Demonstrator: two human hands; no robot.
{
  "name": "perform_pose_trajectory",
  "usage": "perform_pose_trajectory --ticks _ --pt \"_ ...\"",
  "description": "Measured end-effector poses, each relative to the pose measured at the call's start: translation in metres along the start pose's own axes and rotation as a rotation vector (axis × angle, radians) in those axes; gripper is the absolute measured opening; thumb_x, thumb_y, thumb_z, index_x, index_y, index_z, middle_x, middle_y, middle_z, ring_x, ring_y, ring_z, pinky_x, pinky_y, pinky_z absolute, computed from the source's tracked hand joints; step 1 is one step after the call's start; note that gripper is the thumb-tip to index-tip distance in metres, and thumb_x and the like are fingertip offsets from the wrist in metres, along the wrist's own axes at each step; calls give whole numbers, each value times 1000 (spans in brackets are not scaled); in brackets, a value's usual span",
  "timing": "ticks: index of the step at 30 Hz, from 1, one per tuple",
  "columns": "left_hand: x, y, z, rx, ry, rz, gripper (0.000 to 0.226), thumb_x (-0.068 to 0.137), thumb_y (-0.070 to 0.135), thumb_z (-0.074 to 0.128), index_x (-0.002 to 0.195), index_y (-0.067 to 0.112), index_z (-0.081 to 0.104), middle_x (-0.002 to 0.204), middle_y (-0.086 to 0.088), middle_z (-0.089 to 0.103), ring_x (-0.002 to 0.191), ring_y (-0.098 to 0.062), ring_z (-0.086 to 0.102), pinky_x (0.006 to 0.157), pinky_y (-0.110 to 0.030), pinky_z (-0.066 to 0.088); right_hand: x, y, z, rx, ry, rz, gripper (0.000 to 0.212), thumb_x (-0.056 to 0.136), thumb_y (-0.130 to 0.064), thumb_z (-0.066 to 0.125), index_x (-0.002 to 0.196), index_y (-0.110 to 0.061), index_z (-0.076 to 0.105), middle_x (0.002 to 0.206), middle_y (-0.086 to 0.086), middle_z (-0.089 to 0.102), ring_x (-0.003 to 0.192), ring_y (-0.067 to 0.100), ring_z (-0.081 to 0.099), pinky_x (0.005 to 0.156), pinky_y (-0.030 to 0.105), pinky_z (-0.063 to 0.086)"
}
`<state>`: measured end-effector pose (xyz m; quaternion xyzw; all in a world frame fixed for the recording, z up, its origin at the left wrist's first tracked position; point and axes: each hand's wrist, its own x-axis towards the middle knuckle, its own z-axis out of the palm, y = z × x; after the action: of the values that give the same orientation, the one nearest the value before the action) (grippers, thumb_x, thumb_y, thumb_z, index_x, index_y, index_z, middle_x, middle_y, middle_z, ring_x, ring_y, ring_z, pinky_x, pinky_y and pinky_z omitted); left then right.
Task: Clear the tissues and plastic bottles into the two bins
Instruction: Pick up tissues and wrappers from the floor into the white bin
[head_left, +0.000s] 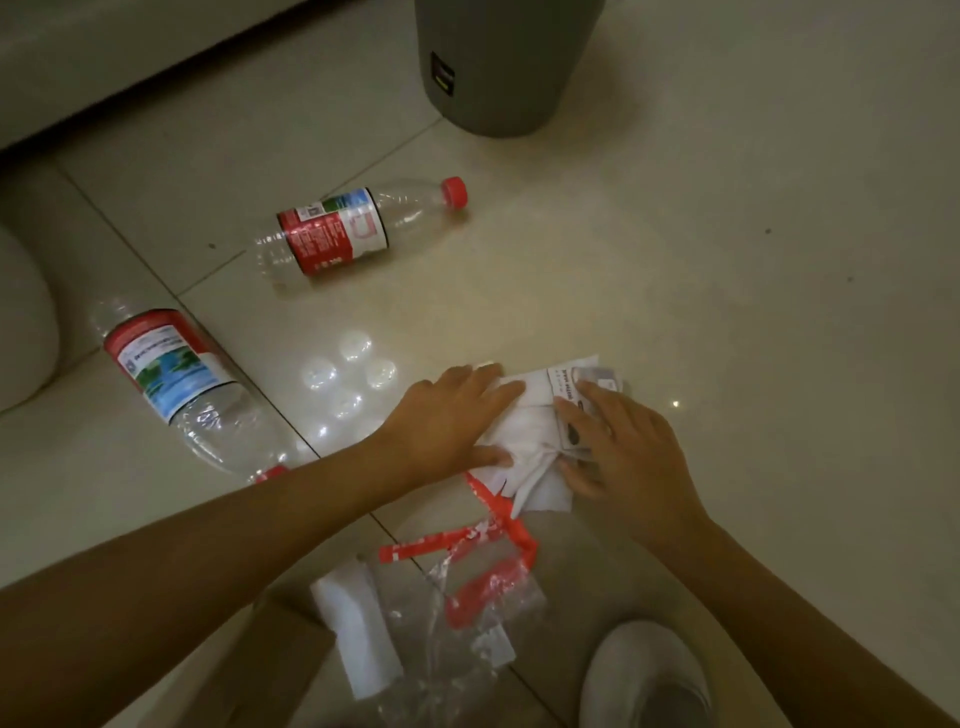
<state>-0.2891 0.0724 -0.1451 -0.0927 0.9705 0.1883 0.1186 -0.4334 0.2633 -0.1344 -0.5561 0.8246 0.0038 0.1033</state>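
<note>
A pile of white tissues (530, 441) lies on the tiled floor in the middle. My left hand (447, 421) rests flat on its left side, fingers spread. My right hand (618, 441) presses on its right side, over a small printed tissue packet (576, 387). Two clear plastic bottles with red labels lie on their sides: one (343, 228) further off with a red cap, one (176, 379) at the left. A grey bin (498, 62) stands at the top. Another folded tissue (358, 623) lies near the bottom edge.
A clear plastic wrapper with red print (478, 582) lies below the tissue pile. My white shoe (644, 675) is at the bottom right. A pale sofa edge (21, 312) sits at the left, and a wall base runs along the top left.
</note>
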Motion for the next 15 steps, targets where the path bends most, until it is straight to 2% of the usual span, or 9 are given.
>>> perform_pose_trajectory --ticks 1,3,5,7,9,12,13,15 --pt "2 0 2 19 24 20 77 82 59 58 146 23 31 150 -10 32 132 -31 38 86 -44 50 0 0 0 4 -9 23 62 86 -54 40 136 -19 46 141 16 49 122 36 53 95 51 47" --pt "6 -1 4 56 101 84 59 80 50 64 129 18 54 131 -13 54 110 -35 57 65 -43 55 1 1 1 13 -32 46 66 85 -57 39 138 -18 47 142 15 47 124 36 51 95 52 47" --pt "8 -3 2 74 153 132 44 82 47 49 109 16 64 111 -9 65 85 -31 65 49 -37 53 3 2 2 26 -50 56 69 84 -59 43 139 -18 44 143 15 46 125 36 50 94 53 47" --pt "8 -7 -3 33 195 123 45 82 44 35 100 16 66 101 -4 67 74 -27 65 44 -33 50 5 2 2 43 -67 83 74 81 -62 47 141 -20 39 147 13 41 130 36 45 97 54 45" --pt "5 -11 -11 -27 264 98 41 85 39 37 99 17 69 97 -2 69 72 -25 66 44 -32 50 7 0 2 66 -117 123 82 79 -69 43 147 -26 27 154 9 29 138 34 34 104 54 38" --pt "-4 -22 -23 -36 373 67 21 83 26 63 102 18 71 99 -1 71 73 -24 68 44 -29 49 12 -4 3 104 -215 150 98 70 -87 23 151 -33 7 160 5 11 145 28 18 109 54 31" --pt "-8 -27 -26 -37 380 51 25 79 21 72 104 19 71 100 -1 71 75 -24 69 45 -29 49 14 -7 2 115 -230 145 103 66 -91 18 151 -34 4 161 4 7 146 27 15 109 55 31" --pt "-14 -37 -29 -35 388 32 33 77 16 77 109 20 70 105 -1 71 81 -25 70 47 -30 50 19 -13 3 134 -243 132 109 61 -95 13 150 -35 -4 161 3 2 147 26 11 110 57 28"
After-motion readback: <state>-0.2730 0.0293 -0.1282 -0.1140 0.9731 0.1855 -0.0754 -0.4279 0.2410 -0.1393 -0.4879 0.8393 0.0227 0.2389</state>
